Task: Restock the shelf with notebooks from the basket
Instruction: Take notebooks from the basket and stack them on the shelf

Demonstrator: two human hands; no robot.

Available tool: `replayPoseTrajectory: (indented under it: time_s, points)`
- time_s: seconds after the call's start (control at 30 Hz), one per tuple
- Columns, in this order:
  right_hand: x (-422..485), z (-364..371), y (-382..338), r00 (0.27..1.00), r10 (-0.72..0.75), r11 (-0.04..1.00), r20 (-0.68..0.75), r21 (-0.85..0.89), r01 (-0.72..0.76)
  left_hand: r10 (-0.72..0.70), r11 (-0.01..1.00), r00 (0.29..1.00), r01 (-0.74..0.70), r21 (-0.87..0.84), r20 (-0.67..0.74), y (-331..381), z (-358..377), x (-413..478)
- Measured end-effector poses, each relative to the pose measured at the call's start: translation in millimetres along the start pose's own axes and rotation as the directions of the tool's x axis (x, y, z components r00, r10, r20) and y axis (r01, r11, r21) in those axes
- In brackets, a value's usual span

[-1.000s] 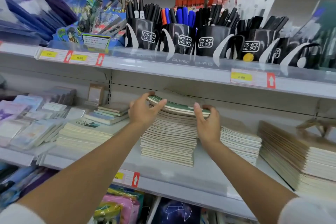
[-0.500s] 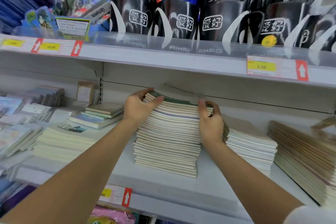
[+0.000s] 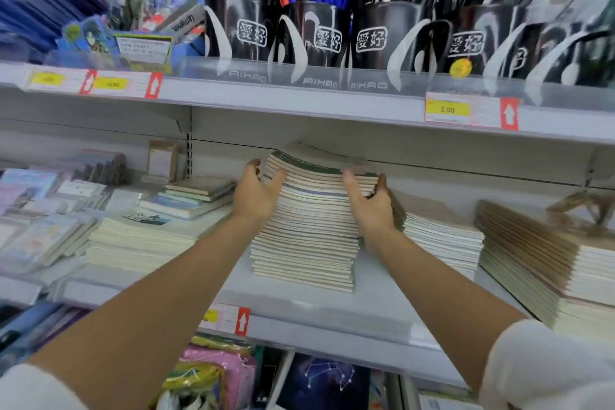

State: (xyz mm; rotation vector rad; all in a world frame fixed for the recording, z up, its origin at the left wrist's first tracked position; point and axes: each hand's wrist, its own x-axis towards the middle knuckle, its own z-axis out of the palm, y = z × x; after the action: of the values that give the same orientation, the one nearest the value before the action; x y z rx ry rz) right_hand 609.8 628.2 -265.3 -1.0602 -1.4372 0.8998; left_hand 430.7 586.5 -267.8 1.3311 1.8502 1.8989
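Note:
A tall stack of cream-edged notebooks (image 3: 306,230) with a green-covered one on top stands in the middle of the white shelf (image 3: 299,306). My left hand (image 3: 258,191) lies against the stack's upper left side, thumb on the front and fingers round the far edge. My right hand (image 3: 371,201) grips the upper right side, fingers curled over the top notebooks. The basket is out of view.
Lower notebook stacks sit right (image 3: 442,238) and far right (image 3: 545,253) of the tall one, more stacks (image 3: 143,240) and small pads to the left. The shelf above (image 3: 299,100) carries black pen cups (image 3: 312,33) close over the stack. Packets hang below.
The view has shifted closer and slightly up. Both hands have stayed on the stack's upper sides, sliding a little lower and squaring the top notebooks onto the pile.

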Motion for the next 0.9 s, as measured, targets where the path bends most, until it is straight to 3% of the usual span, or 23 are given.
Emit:
replayPoseTrajectory:
  time_s: [0.13, 0.27, 0.4, 0.5, 0.6, 0.77, 0.9]
  points:
    - [-34.9, 16.2, 7.6, 0.948, -0.154, 0.984, -0.279, -0.134, 0.121, -0.066, 0.992, 0.996, 0.073, 0.103, -0.066, -23.0, -32.4, -27.7]
    - [-81.8, 36.0, 8.3, 0.928, -0.223, 0.972, -0.298, -0.146, 0.186, -0.174, 0.962, 0.976, 0.196, 0.190, -0.127, -50.0, -78.4, -62.2]
    - [-138.3, 70.0, 12.9, 0.970, -0.238, 0.971, -0.041, -0.041, 0.236, -0.201, 0.923, 0.975, 0.220, 0.317, -0.091, -63.8, -124.1, -103.1]
    - [-182.3, 101.4, 23.8, 0.961, -0.158, 0.984, 0.225, -0.046, 0.172, -0.261, 0.889, 0.963, 0.266, 0.372, -0.065, -77.9, -152.2, -138.7]
    - [-224.0, 132.5, 46.7, 0.898, -0.021, 0.997, 0.439, -0.063, 0.055, -0.367, 0.843, 0.927, 0.367, 0.394, -0.079, -102.3, -184.2, -173.1]
    - [-288.4, 172.6, 106.7, 0.795, 0.174, 0.974, 0.581, -0.223, -0.050, -0.539, 0.736, 0.828, 0.553, 0.390, -0.157, -153.6, -238.9, -241.8]
    - [-329.9, 185.9, 159.5, 0.629, 0.284, 0.933, 0.724, -0.359, -0.008, -0.675, 0.625, 0.707, 0.700, 0.344, -0.212, -205.6, -269.9, -293.4]
